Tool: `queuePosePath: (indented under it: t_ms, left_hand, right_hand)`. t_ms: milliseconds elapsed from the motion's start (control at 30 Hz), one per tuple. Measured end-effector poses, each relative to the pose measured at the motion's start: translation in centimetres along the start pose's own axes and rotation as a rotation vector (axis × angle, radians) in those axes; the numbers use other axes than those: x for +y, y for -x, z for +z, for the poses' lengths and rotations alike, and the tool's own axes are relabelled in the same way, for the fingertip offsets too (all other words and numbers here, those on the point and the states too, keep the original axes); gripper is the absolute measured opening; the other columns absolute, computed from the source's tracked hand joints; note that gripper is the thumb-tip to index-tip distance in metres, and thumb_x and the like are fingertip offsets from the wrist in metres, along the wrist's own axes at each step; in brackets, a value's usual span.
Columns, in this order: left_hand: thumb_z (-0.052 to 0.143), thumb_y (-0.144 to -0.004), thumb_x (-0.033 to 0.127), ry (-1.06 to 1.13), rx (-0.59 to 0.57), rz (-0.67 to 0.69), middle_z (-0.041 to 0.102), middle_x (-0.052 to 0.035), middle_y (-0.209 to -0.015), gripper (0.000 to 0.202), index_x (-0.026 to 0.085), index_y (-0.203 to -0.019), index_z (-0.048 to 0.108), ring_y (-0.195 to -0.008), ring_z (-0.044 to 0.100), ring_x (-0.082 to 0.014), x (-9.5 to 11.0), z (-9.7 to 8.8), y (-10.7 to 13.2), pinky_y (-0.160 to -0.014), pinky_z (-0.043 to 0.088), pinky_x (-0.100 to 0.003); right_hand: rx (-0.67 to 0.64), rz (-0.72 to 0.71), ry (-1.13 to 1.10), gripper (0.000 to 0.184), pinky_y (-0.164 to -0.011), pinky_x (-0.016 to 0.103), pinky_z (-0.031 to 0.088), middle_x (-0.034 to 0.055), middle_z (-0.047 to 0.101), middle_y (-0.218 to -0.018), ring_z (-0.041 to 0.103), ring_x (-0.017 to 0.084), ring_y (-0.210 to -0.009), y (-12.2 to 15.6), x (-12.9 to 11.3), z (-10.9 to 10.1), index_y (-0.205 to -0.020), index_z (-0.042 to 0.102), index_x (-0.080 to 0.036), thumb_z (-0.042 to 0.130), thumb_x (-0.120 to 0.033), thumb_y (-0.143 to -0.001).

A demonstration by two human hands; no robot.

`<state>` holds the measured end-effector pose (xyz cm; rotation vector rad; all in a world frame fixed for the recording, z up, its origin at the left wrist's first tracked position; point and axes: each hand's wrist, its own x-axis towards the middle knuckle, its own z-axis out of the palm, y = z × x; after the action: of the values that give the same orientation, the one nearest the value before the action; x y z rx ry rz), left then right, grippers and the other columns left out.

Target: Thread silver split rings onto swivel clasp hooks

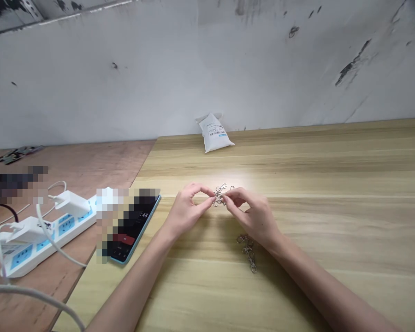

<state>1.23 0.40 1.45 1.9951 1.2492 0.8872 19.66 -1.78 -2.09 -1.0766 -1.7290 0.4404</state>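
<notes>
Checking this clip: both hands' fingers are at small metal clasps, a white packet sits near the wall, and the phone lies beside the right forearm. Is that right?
Not quite: the head view shows the phone beside the left forearm. The rest holds: fingers at small metal clasps, white packet near the wall.

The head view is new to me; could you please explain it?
No machine here: these are a person's left hand and right hand, seen from a camera on their head, looking forward and down. They pinch at a small cluster of metal clasps on the wooden tabletop; what each holds is too small to tell. A second clasp group lies nearer the camera. A phone lies to the left, a white packet sits near the wall, and a power strip is at far left.
</notes>
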Motion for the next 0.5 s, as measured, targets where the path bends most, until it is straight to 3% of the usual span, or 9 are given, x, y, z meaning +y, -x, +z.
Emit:
queuePosePath:
  t_ms: [200, 500]
  left_hand:
    - [0.065, -0.086, 0.027, 0.037, -0.057, 0.056, 0.068, -0.0014, -0.092, 0.007, 0.020, -0.083, 0.067, -0.096, 0.061, -0.0192, -0.1, 0.1, 0.0, -0.083, 0.047, -0.031]
    - [0.066, -0.084, 0.019, 0.089, -0.129, 0.110, 0.061, -0.0020, -0.093, 0.002, 0.019, -0.082, 0.066, -0.091, 0.060, -0.0170, 0.1, 0.0, 0.0, -0.087, 0.045, -0.032]
  right_hand:
    - [-0.120, 0.059, -0.076, 0.009, -0.058, 0.024, 0.052, 0.0029, 0.072, -0.080, 0.065, 0.013, -0.062, -0.1, 0.7, 0.0, -0.093, 0.067, -0.019, 0.058, -0.018, -0.089]
    - [-0.236, 0.022, -0.091, 0.022, -0.059, 0.024, 0.052, 0.0040, 0.074, -0.092, 0.064, 0.012, -0.060, 0.0, 1.2, 0.1, -0.112, 0.064, -0.022, 0.057, -0.019, -0.092]
